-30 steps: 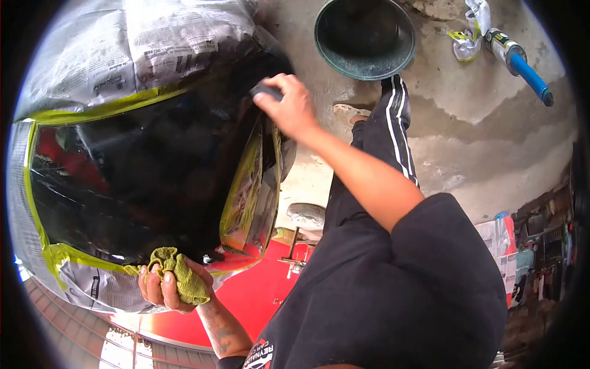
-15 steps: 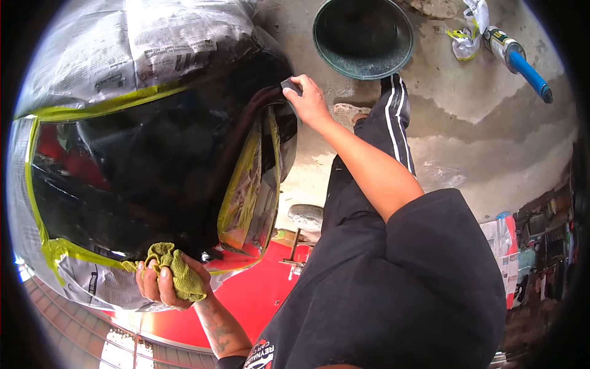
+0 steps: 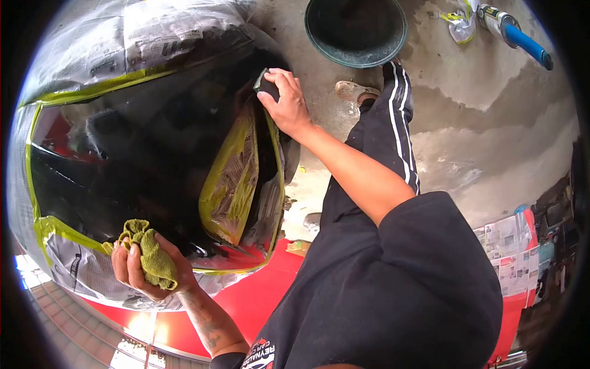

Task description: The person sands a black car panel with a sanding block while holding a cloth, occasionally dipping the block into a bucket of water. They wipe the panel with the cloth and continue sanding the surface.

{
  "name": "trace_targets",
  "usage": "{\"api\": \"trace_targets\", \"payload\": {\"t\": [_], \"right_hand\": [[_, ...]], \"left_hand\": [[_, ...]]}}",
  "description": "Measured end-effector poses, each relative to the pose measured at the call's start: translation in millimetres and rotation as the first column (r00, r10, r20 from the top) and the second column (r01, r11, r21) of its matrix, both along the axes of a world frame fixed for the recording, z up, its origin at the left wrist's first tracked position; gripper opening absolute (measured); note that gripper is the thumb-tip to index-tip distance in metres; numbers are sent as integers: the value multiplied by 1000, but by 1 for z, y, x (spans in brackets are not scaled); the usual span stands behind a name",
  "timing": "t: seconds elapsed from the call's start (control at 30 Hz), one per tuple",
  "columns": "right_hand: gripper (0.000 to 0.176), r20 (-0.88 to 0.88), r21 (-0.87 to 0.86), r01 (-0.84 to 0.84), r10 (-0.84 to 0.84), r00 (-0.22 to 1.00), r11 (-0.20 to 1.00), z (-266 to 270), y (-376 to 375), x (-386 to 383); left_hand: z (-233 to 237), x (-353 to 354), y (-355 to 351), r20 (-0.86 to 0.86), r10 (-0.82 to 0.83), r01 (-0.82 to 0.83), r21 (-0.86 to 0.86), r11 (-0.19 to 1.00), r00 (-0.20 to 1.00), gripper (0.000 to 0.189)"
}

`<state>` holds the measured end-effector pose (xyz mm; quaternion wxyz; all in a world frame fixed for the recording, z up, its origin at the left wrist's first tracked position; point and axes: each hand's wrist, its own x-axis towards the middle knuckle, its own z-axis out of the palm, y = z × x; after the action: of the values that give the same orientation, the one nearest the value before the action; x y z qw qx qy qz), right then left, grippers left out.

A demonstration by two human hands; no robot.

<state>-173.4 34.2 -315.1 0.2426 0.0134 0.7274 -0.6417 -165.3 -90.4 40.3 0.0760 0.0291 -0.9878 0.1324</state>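
Observation:
A black glossy car panel fills the left half of the view, bordered by yellow masking tape. My right hand is closed on a dark sanding block, set against the panel's upper right edge; the block is mostly hidden by my fingers. At the lower left, my left hand grips a crumpled yellow-green cloth in front of the panel's lower edge. Between the hands, a taped-over opening is covered with paper and yellow tape.
Newspaper and plastic sheeting wrap the body around the panel. A dark green bucket stands on the wet concrete floor. A can with a blue handle lies at the upper right, beside a plastic bag. My foot is below the bucket.
My right hand has moved left along the panel edge with the block. My left hand, still holding the cloth, has shifted left and slightly up. The view has shifted slightly.

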Motion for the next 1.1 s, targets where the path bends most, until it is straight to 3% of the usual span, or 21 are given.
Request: {"api": "trace_targets", "payload": {"t": [0.1, 0.17, 0.23, 0.3, 0.37, 0.43, 0.5, 0.57, 0.63, 0.7, 0.77, 0.83, 0.9, 0.97, 1.0, 1.1], "right_hand": [[43, -21, 119, 28, -26, 999, 992, -23, 8, 25], [43, 80, 255, 27, -49, 996, 967, -44, 18, 48], [41, 155, 203, 146, -179, 972, 968, -38, 2, 46], [41, 42, 100, 242, -247, 968, 965, -20, -23, 28], [41, -34, 82, 226, -224, 974, 971, -6, -24, 10], [41, -124, 106, 245, -231, 965, 964, -30, -20, 25], [39, 26, 259, 229, -243, 970, 938, -47, -7, 37], [40, 68, 253, 216, -240, 968, 943, -48, -11, 39], [41, -60, 100, 287, -282, 957, 953, -22, -26, 21], [40, -72, 130, 260, -253, 965, 957, -11, -23, 19], [39, -93, 150, 275, -264, 960, 950, -35, -17, 32], [38, 106, 337, 211, -260, 960, 918, -54, -1, 46], [40, 153, 352, 176, -242, 958, 919, -50, -2, 42], [43, -22, 180, 292, -293, 956, 939, -36, -22, 28], [43, 15, 166, 290, -296, 955, 943, -21, -26, 17], [42, -110, 86, 226, -216, 970, 970, -41, -9, 30]], "left_hand": [[-2, -1, 0, -19, -7, 7, -15, 1000, 1000, 38], [1, 2, -5, 16, -14, 15, -63, 998, 1000, 42], [-1, 1, -2, 3, -4, 4, -55, 998, 1000, 42], [-2, 1, -1, 0, -4, 4, -59, 998, 1000, 42], [-6, -3, 1, -58, -27, 26, -18, 1000, 998, 37], [-5, -3, -1, -59, -38, 36, -27, 999, 998, 37], [-7, -3, -1, -72, -30, 30, -11, 999, 997, 37], [-5, -3, -1, -72, -30, 30, -5, 1000, 997, 37], [-7, -3, 0, -76, -32, 32, -7, 999, 997, 38], [-7, -1, -3, -73, -36, 37, 2, 999, 997, 38], [-7, -1, -4, -82, -40, 40, 1, 999, 996, 38], [-6, -1, -3, -79, -38, 38, -5, 999, 996, 38], [-4, -2, -2, -69, -44, 43, -20, 999, 997, 38], [-7, -3, 0, -69, -42, 41, -16, 999, 997, 37], [-7, -3, 0, -69, -40, 39, -11, 999, 997, 37], [-4, -2, -2, -59, -48, 47, -17, 999, 997, 36]]}}
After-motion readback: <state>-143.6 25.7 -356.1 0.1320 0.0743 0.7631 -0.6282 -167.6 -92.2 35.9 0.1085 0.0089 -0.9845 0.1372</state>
